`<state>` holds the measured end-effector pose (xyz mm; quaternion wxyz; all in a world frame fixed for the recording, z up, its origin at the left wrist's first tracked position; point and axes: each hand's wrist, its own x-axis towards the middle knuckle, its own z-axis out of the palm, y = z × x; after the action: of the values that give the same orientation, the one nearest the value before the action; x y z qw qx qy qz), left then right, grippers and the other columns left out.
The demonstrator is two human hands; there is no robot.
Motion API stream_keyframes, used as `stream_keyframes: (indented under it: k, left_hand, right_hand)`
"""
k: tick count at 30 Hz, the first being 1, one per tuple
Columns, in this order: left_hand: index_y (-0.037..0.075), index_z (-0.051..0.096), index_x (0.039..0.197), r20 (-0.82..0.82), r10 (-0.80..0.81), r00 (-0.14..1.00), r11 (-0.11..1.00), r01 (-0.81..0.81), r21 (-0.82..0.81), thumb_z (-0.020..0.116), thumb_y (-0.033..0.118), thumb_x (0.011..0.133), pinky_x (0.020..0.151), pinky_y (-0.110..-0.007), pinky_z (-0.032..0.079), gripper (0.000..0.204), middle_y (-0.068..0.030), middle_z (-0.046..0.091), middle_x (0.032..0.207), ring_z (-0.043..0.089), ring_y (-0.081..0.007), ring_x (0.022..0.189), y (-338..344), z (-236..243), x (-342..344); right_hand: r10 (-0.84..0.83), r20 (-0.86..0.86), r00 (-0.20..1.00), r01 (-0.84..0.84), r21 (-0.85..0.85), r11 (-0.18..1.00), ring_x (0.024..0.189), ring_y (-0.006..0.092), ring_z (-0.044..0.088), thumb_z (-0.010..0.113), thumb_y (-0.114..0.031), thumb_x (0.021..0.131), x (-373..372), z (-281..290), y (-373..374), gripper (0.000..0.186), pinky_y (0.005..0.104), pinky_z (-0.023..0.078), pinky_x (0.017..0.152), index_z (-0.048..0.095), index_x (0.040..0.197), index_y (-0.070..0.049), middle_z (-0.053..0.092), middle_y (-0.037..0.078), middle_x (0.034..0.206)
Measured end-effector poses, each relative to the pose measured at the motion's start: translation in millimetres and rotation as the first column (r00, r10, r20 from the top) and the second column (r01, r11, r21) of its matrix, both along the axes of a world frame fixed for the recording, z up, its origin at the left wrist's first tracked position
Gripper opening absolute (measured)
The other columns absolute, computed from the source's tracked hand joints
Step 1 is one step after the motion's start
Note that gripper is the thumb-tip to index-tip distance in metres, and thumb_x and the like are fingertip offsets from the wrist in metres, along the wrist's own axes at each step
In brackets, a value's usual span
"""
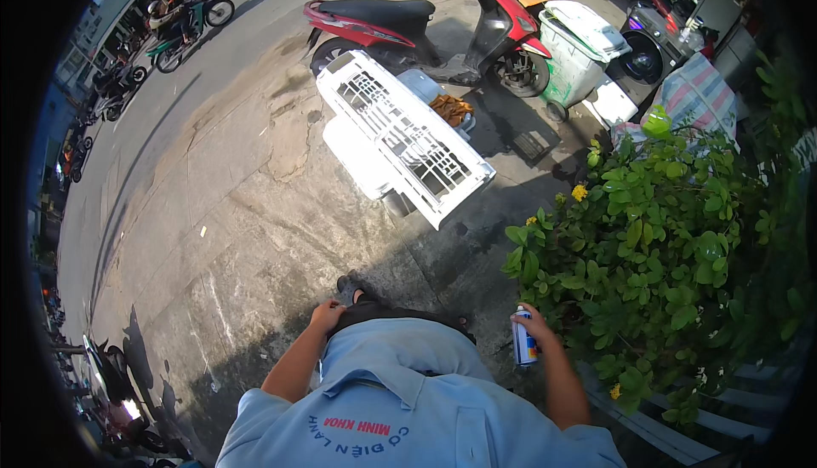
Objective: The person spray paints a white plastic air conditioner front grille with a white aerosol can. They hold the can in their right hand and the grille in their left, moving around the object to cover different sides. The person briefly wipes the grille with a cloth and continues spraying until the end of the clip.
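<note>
To the left grip point(326, 316) there is open pavement point(213, 238) outward, while a leafy bush point(651, 251) stands close beside the right grip point(534, 323), and a white slatted frame point(404, 130) obstructs ahead.

A white, rectangular slatted plastic casing point(400, 132) stands over grey concrete pavement point(238, 221) ahead of the person point(425, 421), before a red-and-black motor scooter point(383, 15). A white-and-green, boxy plastic wheeled bin point(568, 64) stands right of the scooter, near its front wheel point(521, 74). A grey paved road point(157, 119) runs along the left. A blue-and-white cylindrical metal spray can point(523, 342) is in the right hand point(538, 325), beside a green leafy bush point(655, 247).
</note>
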<state>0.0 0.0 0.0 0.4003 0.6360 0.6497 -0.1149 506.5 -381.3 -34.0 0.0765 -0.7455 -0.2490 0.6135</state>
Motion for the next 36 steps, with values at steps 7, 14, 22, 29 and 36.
stream_keyframes:
  k: [7,14,22,29,36]
  left_hand:
    - [0.007,0.062,0.13,-0.029,0.058,0.998,0.997,-0.059,-0.043,0.073,0.048,0.085,0.098,-0.041,0.051,0.062,-0.0169,0.07,0.121,0.066,-0.0326,0.115,43,-19,-170]
    - [0.008,0.061,0.132,0.166,0.054,0.985,0.998,-0.06,0.032,0.068,0.039,0.091,0.093,-0.041,0.054,0.051,-0.015,0.072,0.117,0.071,-0.0309,0.105,152,15,-193]
    - [0.008,0.036,0.152,0.699,-0.281,0.658,0.872,0.479,-0.1,0.072,0.033,0.094,0.096,-0.041,0.053,0.073,-0.0211,0.058,0.136,0.061,-0.031,0.121,281,202,-12]
    - [0.003,0.041,0.142,0.926,0.068,0.372,0.937,0.296,-0.188,0.077,0.031,0.09,0.094,-0.036,0.052,0.069,-0.0143,0.061,0.127,0.062,-0.0215,0.113,346,234,62]
    - [0.004,0.051,0.126,0.944,0.188,0.27,0.96,-0.254,-0.118,0.082,0.027,0.081,0.087,-0.039,0.055,0.06,-0.0087,0.063,0.104,0.065,-0.0193,0.092,539,279,-20]
  right_hand:
    - [-0.154,-0.153,0.976,0.058,-0.5,0.864,0.096,0.0272,0.067,0.084,-0.035,0.07,-154,-2,-79,0.081,0.0417,0.055,0.082,0.055,0.143,-0.015,0.067,0.015,0.118]
    - [-0.417,-0.07,0.906,0.315,-0.545,0.777,0.093,0.0272,0.066,0.082,-0.036,0.072,-196,-21,-37,0.076,0.0432,0.055,0.082,0.058,0.141,-0.016,0.066,0.015,0.119]
    - [-0.476,0.363,0.801,0.156,0.64,0.752,0.118,0.0359,0.06,0.076,-0.027,0.086,-267,197,436,0.063,0.0416,0.048,0.1,0.053,0.142,-0.011,0.059,0.022,0.132]
    - [-0.396,-0.341,0.852,0.487,0.795,0.363,0.14,0.0295,0.044,0.053,-0.041,0.104,-319,280,601,0.064,0.0413,0.041,0.108,0.035,0.156,-0.009,0.046,0.02,0.149]
    - [-0.361,-0.339,0.869,0.494,0.533,0.687,0.11,0.0205,0.065,0.054,-0.031,0.104,-263,226,682,0.05,0.0356,0.049,0.094,0.046,0.148,-0.007,0.063,0.011,0.128]
